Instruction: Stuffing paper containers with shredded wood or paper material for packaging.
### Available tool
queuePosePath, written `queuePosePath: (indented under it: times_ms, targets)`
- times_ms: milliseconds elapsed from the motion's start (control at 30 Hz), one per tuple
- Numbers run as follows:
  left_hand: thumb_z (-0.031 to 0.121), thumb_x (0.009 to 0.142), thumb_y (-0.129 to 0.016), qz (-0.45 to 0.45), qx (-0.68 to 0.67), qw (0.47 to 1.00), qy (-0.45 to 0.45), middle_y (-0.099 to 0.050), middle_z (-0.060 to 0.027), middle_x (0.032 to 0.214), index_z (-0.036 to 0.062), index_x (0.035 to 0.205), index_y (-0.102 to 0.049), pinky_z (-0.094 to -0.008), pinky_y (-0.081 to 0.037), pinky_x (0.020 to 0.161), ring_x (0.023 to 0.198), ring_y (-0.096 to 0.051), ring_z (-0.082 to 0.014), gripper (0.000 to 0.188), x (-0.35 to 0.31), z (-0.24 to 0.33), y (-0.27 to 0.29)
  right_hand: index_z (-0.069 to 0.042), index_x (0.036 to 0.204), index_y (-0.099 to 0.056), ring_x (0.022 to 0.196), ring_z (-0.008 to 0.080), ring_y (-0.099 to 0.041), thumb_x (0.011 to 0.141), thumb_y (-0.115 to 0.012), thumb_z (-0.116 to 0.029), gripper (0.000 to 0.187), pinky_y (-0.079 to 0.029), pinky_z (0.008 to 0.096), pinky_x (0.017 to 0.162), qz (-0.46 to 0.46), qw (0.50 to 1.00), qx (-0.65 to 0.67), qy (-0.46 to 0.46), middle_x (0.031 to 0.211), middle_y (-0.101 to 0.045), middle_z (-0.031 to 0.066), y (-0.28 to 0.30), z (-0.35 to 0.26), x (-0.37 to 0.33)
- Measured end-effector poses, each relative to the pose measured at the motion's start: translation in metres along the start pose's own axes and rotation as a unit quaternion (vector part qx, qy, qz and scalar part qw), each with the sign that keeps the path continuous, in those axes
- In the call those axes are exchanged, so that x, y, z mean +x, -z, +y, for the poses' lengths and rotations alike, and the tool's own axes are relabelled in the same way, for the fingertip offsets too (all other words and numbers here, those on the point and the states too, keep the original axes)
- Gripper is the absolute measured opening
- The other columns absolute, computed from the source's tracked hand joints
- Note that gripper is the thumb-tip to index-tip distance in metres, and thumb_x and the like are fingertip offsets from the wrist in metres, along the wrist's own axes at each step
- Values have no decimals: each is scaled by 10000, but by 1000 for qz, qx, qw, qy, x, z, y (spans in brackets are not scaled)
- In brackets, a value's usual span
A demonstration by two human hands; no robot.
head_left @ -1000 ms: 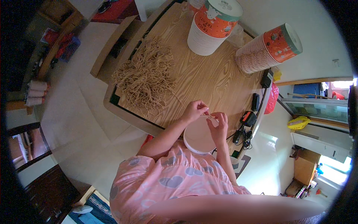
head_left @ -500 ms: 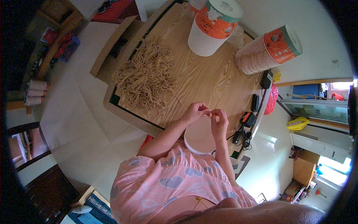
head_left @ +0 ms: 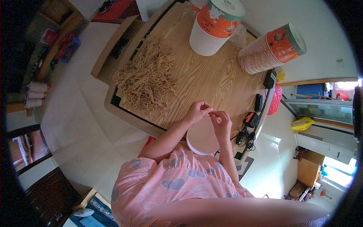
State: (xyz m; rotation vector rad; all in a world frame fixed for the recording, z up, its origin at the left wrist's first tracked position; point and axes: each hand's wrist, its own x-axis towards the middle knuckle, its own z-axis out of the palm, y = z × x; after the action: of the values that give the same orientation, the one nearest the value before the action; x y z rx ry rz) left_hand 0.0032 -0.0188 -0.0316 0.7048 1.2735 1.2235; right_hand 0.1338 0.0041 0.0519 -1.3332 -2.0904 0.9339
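Note:
A round white paper bucket sits against my front at the near table edge, its open mouth facing up. At its far rim my left hand and my right hand meet, fingertips pinched close together. What lies between the fingers is too small to make out. Left of my hands is a loose pile of tan cord pieces. One stack of orange and white paper buckets stands at the far side of the table, and another stack of buckets leans at the far right.
The wood-grain table carries black power adapters and tangled cables along its right edge. A red plastic item is beside that edge. Cones of thread stand on a shelf at the left, and a yellow bag is farther right.
Both hands have shifted slightly at the bucket's rim, and the right fingers have curled a little differently. The bucket and the cord pile look unmoved.

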Motion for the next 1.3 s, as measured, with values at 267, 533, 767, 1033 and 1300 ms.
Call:
queuePosePath:
  times_ms: [267,533,767,1033,1300]
  targets:
    - [135,791,-667,-1,8,1000,-24,-622,-15,741,33,811,-607,-239,-479,622,678,-582,-92,120,3,-5,-2,-2,786,-629,705,248,-602,726,-676,-55,93,-471,323,641,23,999,-41,27,749,-616,112,-2,2,3]
    - [125,799,-650,6,86,995,-43,-620,-26,730,21,802,-600,-250,-487,625,682,-587,-98,115,2,5,-5,-38,797,-653,729,263,-609,736,-667,-64,68,-482,343,667,8,999,-40,-31,760,-635,108,3,-2,0]
    - [97,797,-638,2,70,997,-24,-616,-22,709,17,784,-595,-241,-483,603,660,-579,-91,92,1,2,-9,-33,805,-647,788,282,-594,724,-674,-56,89,-472,351,707,16,1000,-14,5,828,-617,117,5,5,0]
    - [104,791,-649,-2,83,996,-18,-615,-10,709,25,790,-595,-241,-472,608,656,-569,-84,96,2,1,-10,7,842,-613,723,161,-606,759,-637,-6,88,-473,268,665,22,999,40,-29,761,-628,81,4,17,-4]
    - [146,775,-657,-6,67,997,-23,-617,-34,675,21,782,-612,-268,-471,578,607,-557,-97,134,6,2,-11,-8,851,-617,723,194,-614,756,-629,-4,95,-476,289,677,2,997,70,-41,786,-629,101,9,20,2]
